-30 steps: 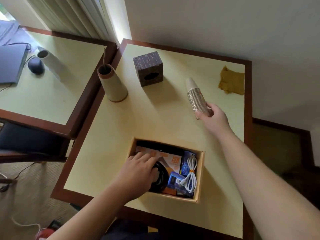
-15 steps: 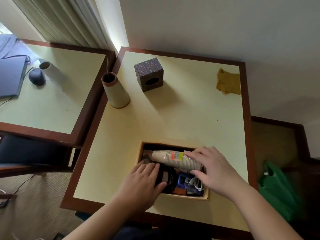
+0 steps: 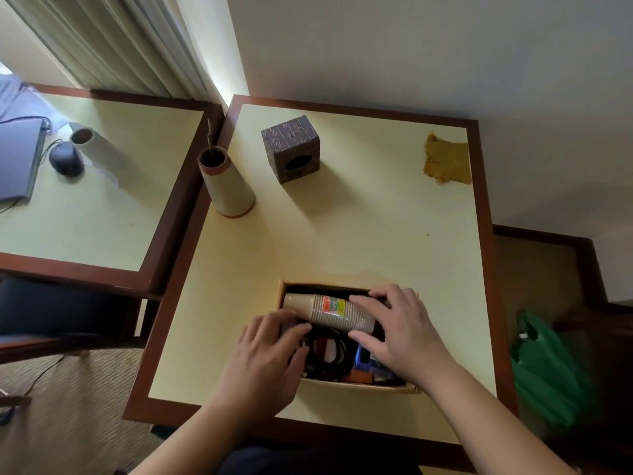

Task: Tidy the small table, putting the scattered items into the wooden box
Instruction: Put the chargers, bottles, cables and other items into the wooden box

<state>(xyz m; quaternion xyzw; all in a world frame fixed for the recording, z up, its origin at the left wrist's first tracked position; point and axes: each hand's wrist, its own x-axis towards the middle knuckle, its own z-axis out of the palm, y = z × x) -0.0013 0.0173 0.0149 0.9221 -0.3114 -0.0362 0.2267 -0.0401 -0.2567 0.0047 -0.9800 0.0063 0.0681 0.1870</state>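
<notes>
Pale walls and a curtain back the small yellow counter (image 3: 359, 234), where the wooden box (image 3: 359, 388) sits at the near edge. A second ago your right hand (image 3: 400, 334) held the stack of paper cups (image 3: 329, 311) out over the far right of the counter; now that stack lies on its side across the far part of the box, on top of the coiled black cable (image 3: 325, 354). Your right hand grasps its wide end, fingers and thumb curled round it. Your left hand (image 3: 270, 358) rests flat with straight fingers on the box's left contents, gripping nothing. The stack looks ribbed, tan, with a bright label band. Outside the box remain a patterned cube (image 3: 291, 149), a vase (image 3: 226, 183) and a mustard cloth (image 3: 445, 159).
</notes>
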